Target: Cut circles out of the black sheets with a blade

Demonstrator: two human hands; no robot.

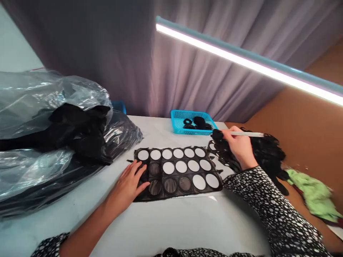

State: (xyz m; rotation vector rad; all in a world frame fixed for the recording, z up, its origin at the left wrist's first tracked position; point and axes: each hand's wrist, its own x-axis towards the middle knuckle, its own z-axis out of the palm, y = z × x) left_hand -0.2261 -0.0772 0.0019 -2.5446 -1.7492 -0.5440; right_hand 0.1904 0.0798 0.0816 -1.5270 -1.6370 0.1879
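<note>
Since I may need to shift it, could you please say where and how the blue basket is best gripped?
Probably by the left-end rim of the blue basket, coming from the left: that rim stands free above the tabletop, while the right hand is near the opposite corner. Keep it level, as it is open-topped and holds black items.

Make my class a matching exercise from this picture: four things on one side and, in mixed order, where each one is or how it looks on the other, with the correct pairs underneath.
Column one
1. Left hand
2. Right hand
3. Basket
4. Cloth

Column two
A. Holding a thin pale stick
B. Light green, at the far right
C. On the left end of a black sheet with rows of circles
D. Blue, with black items inside

Pairs: 1-C, 2-A, 3-D, 4-B
</note>
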